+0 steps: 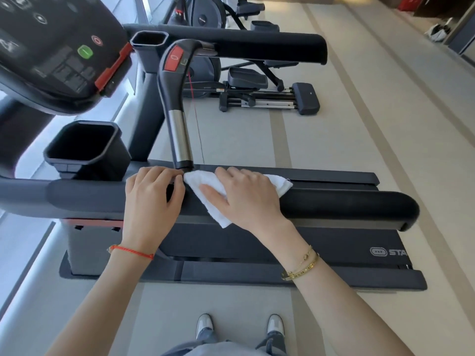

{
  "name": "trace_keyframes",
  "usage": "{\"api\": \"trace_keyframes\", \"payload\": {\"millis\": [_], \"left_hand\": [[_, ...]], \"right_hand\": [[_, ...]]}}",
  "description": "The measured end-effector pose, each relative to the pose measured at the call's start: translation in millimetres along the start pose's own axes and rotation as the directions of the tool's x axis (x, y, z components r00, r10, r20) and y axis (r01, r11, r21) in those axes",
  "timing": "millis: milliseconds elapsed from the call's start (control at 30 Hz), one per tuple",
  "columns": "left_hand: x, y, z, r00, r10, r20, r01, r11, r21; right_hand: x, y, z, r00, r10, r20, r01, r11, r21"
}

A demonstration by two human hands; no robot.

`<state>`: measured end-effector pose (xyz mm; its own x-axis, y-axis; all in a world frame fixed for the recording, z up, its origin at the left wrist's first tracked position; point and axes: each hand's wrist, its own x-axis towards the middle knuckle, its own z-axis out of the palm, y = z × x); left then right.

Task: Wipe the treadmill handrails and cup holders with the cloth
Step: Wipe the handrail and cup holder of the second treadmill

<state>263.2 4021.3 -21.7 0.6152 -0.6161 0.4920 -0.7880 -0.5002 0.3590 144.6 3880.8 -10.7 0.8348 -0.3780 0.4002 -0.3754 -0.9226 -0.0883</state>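
The near black padded handrail (347, 205) runs left to right across the middle. A white cloth (205, 179) lies folded over it, and my right hand (246, 199) presses flat on the cloth. My left hand (151, 199) grips the same rail just left of the cloth, fingers curled over the top. A black cup holder (87, 147) stands behind the rail at the left. The far handrail (270, 43) and a second cup holder (149, 38) sit beyond the curved grip bar (177, 119).
The console (51, 47) with a green button fills the upper left. The treadmill belt (308, 242) lies below the near rail. An elliptical machine (257, 93) stands on the floor beyond. My shoes (205, 326) are at the bottom.
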Motion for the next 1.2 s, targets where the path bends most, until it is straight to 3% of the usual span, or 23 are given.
{"api": "trace_keyframes", "payload": {"millis": [367,600,867,1200], "left_hand": [[-8.2,-72.7,-29.6,1.0,0.007,-0.022,-0.007,1.0,-0.002],[-14.3,-90.8,-45.6,1.0,-0.017,0.018,0.017,0.999,-0.029],[-16.1,-94.0,-49.4,0.999,-0.003,0.046,0.005,0.999,-0.042],[-12.7,-92.6,-53.7,0.997,-0.019,0.073,0.027,0.995,-0.099]], "right_hand": [[0.5,-51.8,19.5,0.992,-0.105,-0.07,0.104,0.995,-0.01],[21.3,-89.4,24.6,0.999,-0.049,-0.013,0.049,0.999,-0.025],[2.3,-72.6,13.7,0.997,0.061,-0.057,-0.061,0.998,-0.004],[14.2,-81.4,12.6,0.998,-0.003,0.067,0.006,0.999,-0.051]]}}
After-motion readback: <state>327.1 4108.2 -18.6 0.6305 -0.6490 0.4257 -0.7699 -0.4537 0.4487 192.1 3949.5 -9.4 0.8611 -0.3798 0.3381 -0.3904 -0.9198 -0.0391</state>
